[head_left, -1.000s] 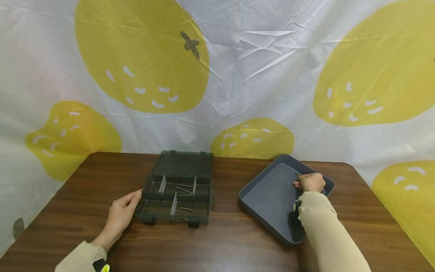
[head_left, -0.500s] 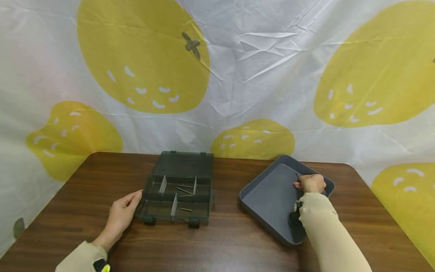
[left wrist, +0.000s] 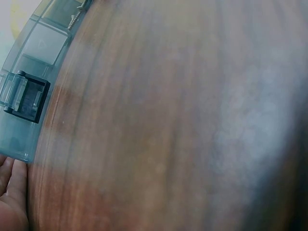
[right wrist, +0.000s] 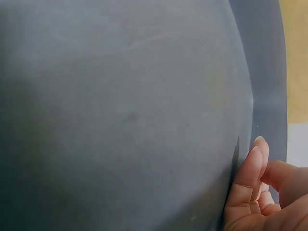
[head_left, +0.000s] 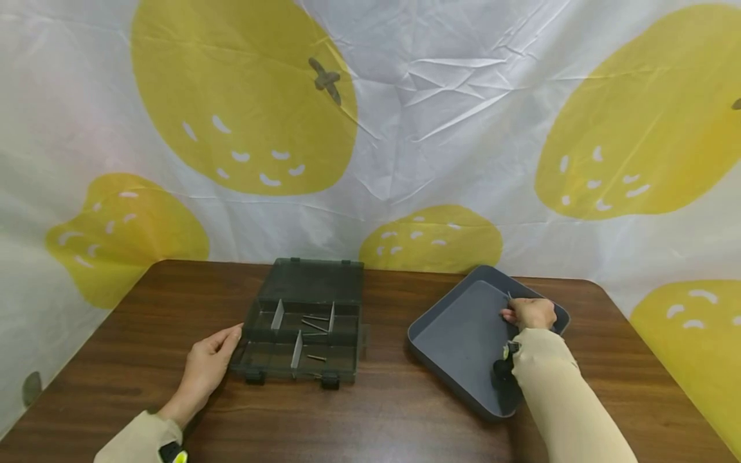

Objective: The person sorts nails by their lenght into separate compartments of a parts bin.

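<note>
A dark see-through compartment box (head_left: pixel 298 350) lies with its lid (head_left: pixel 315 280) raised at the back. Several screws (head_left: pixel 315 325) lie in its compartments; one threaded screw (left wrist: pixel 74 20) shows in the left wrist view. My left hand (head_left: pixel 207 363) holds the box's left side, thumb and fingers meeting at the wall. Inside the grey tray (head_left: pixel 457 341), near its far right wall, my right hand (head_left: pixel 529 313) pinches a thin screw (head_left: pixel 509 295) whose end sticks out past the fingertips. In the right wrist view the curled fingers (right wrist: pixel 248 185) hide that screw.
The wooden table (head_left: pixel 382 411) carries the box on the left and the tray, turned at an angle, on the right. Black latches (head_left: pixel 330 381) jut from the box's front edge. Behind the table hangs a white cloth (head_left: pixel 405 161) with yellow fruit prints.
The screw's end in my right hand has tilted to stand more upright. The right hand has shifted very slightly; my left hand and the box have stayed put.
</note>
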`<state>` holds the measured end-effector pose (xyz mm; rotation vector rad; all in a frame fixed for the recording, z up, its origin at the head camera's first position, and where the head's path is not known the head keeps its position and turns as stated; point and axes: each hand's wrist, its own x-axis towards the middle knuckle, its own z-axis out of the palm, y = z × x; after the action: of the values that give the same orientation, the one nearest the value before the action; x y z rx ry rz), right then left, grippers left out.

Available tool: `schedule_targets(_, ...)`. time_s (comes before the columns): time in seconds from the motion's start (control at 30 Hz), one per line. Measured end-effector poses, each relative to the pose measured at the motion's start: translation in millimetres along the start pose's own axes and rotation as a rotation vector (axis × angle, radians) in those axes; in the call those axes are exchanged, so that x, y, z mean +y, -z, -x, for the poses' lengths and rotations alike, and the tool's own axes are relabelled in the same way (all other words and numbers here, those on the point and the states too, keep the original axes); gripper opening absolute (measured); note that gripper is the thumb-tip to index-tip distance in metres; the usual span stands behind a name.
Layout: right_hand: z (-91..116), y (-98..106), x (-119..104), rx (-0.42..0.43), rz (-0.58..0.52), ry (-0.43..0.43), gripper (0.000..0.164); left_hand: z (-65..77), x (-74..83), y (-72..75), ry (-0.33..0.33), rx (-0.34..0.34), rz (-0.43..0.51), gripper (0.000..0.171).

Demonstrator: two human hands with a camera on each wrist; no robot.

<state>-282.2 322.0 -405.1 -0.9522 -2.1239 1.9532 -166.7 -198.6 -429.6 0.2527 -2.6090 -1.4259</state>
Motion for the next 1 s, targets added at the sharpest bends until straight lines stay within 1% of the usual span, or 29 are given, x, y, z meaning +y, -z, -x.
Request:
schedule_targets(0.13,-3,1,0,-0.012,-0.04,-0.03,0.004,0.2,-0.2,0.1,-0.003,0.002,-0.001,0.051)
schedule_targets(0.37,-7,3,0,-0.03,-0.109,-0.067,0.029,0.2,-0.8,-0.1,-0.007,0.004,0.0,0.049)
schedule_targets(0.43,-6,3,-1,-0.031,-0.132,-0.085,0.025,0.5,-0.6,-0.1,-0.005,0.003,-0.003,0.05)
schedule_targets(0.53,-2,4,-4,-0.038,-0.164,-0.104,0.012,0.8,-0.3,-0.1,0.002,-0.001,-0.002,0.05)
schedule_targets(0.63,0,5,-5,-0.046,-0.172,-0.116,0.011,0.6,-0.6,-0.2,0.004,-0.004,0.001,0.051)
schedule_targets(0.67,-1,5,-5,-0.048,-0.17,-0.116,0.016,0.5,-0.7,-0.3,0.003,-0.003,0.0,0.05)
schedule_targets(0.77,-8,5,-3,-0.047,-0.151,-0.119,0.038,0.0,-1.1,-0.5,-0.004,0.002,-0.001,0.05)
schedule_targets(0.83,-17,5,-1,-0.043,-0.161,-0.123,0.04,-0.4,-1.3,-0.7,-0.009,0.006,-0.001,0.05)
schedule_targets(0.87,-20,4,-1,-0.04,-0.165,-0.126,0.038,-0.4,-1.4,-0.7,-0.011,0.008,-0.002,0.049)
schedule_targets(0.97,-28,3,1,-0.055,-0.203,-0.136,0.018,-1.1,-1.5,-0.9,-0.017,0.013,0.002,0.049)
schedule_targets(1.0,-32,3,2,-0.069,-0.24,-0.135,0.01,-1.2,-1.5,-0.9,-0.018,0.014,0.002,0.048)
